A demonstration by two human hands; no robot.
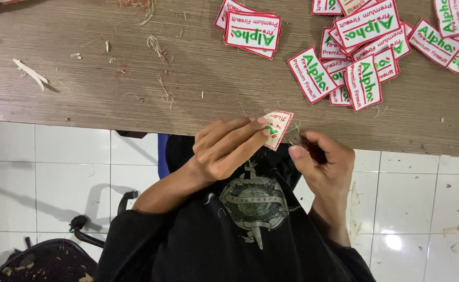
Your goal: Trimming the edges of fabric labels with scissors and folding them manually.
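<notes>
Left hand point(224, 149) grip pinching white patch point(277, 128), right hand point(321, 162) grip closed on dark tool point(313, 149)

Table point(109, 89) left half open, only thread scraps point(159, 49); patch piles point(363, 57) crowd right, far edge

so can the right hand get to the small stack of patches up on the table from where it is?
Probably yes. The right hand sits at the table edge, with bare tabletop between it and the stack of patches. It already grips something small and dark.
</notes>
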